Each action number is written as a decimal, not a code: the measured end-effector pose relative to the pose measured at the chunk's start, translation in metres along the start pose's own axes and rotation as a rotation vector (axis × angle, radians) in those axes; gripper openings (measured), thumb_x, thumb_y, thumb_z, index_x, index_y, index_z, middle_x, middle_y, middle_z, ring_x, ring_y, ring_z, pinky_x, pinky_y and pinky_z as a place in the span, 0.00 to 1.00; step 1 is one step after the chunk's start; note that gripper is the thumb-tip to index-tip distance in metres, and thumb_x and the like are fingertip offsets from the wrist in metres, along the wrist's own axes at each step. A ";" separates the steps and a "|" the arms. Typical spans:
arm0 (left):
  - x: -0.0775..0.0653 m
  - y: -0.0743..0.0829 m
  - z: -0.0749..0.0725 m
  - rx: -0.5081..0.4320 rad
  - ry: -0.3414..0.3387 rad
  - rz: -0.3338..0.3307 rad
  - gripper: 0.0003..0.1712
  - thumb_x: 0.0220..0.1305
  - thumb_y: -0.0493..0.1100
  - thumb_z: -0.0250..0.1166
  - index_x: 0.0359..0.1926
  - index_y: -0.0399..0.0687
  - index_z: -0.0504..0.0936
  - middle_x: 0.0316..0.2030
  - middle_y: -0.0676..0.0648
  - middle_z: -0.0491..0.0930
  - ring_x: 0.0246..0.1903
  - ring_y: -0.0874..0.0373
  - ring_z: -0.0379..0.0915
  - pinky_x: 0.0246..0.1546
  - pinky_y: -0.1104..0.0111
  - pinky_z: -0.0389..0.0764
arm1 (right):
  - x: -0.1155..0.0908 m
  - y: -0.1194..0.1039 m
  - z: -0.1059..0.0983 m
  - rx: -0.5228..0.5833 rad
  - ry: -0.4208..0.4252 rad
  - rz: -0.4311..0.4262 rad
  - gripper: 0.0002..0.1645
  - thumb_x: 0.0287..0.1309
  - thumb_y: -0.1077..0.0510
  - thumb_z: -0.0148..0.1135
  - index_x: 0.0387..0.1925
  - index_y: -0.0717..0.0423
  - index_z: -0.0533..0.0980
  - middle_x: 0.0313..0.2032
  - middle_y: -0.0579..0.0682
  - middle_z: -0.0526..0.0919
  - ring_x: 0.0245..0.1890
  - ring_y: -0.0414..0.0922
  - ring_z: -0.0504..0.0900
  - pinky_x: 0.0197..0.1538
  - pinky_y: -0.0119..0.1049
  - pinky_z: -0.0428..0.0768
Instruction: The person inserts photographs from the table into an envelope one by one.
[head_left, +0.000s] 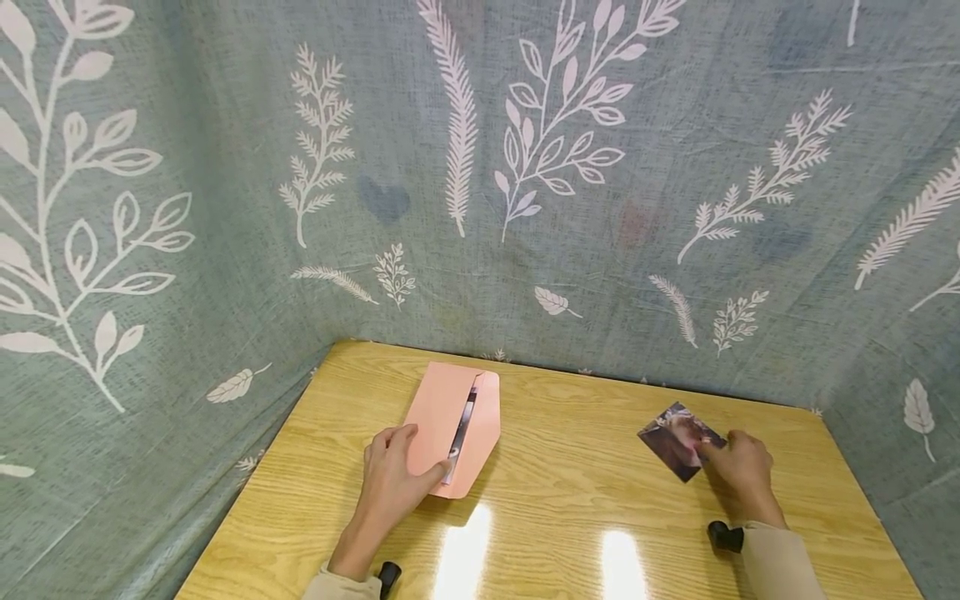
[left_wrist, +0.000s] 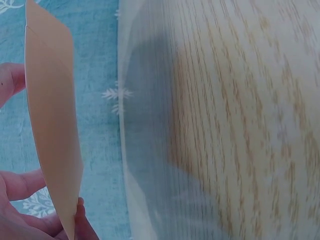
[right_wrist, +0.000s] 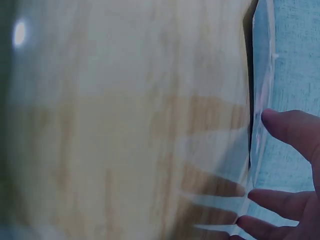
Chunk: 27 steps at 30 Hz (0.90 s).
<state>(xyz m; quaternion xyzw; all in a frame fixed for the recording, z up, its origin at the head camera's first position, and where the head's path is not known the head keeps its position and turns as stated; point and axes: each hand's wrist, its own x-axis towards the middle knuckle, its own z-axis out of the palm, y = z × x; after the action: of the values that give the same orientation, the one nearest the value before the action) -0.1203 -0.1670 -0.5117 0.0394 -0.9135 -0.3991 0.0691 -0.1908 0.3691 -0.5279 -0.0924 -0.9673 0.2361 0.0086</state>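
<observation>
A pink envelope (head_left: 442,396) is tilted up above the left part of the table, its flap folded open to the right. Inside its slit shows a dark printed strip (head_left: 462,429), like the edge of a photo. My left hand (head_left: 393,479) grips the envelope at its near left end, thumb on the front by the opening; the left wrist view shows the envelope's back (left_wrist: 55,110) with fingers around it. On the right, my right hand (head_left: 742,471) pinches a dark photo print (head_left: 675,442) by its right corner, thumb on top. Edge-on, the photo (right_wrist: 261,70) lies close to the tabletop.
The wooden table (head_left: 570,467) carries bright glare patches near its front. A grey-green curtain (head_left: 480,275) with white leaf prints hangs behind it and along both sides. Black wrist mounts (head_left: 724,537) sit by the sleeves.
</observation>
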 end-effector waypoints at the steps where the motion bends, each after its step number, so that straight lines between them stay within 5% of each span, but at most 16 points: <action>1: 0.000 0.000 0.000 0.000 0.001 0.000 0.48 0.51 0.65 0.75 0.66 0.43 0.74 0.65 0.35 0.62 0.61 0.40 0.57 0.53 0.44 0.69 | 0.000 0.000 0.000 -0.013 -0.005 -0.007 0.45 0.64 0.47 0.63 0.57 0.89 0.64 0.55 0.85 0.67 0.55 0.78 0.64 0.58 0.68 0.58; 9: 0.000 0.001 0.001 0.002 0.002 0.001 0.48 0.51 0.65 0.75 0.66 0.43 0.73 0.64 0.35 0.62 0.62 0.39 0.56 0.53 0.43 0.69 | -0.004 0.000 -0.001 -0.025 0.030 -0.044 0.41 0.61 0.49 0.66 0.52 0.89 0.68 0.51 0.84 0.71 0.51 0.77 0.68 0.56 0.67 0.62; 27: 0.000 0.000 0.002 0.008 0.013 0.015 0.47 0.51 0.64 0.76 0.65 0.43 0.74 0.64 0.35 0.63 0.61 0.39 0.57 0.53 0.43 0.69 | -0.008 -0.002 0.001 0.078 0.055 0.081 0.43 0.60 0.49 0.66 0.57 0.86 0.65 0.49 0.83 0.69 0.52 0.77 0.65 0.55 0.67 0.64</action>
<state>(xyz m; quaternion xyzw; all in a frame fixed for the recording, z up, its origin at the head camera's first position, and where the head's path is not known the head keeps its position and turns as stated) -0.1210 -0.1656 -0.5133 0.0356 -0.9148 -0.3947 0.0780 -0.1838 0.3652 -0.5274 -0.1375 -0.9523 0.2710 0.0291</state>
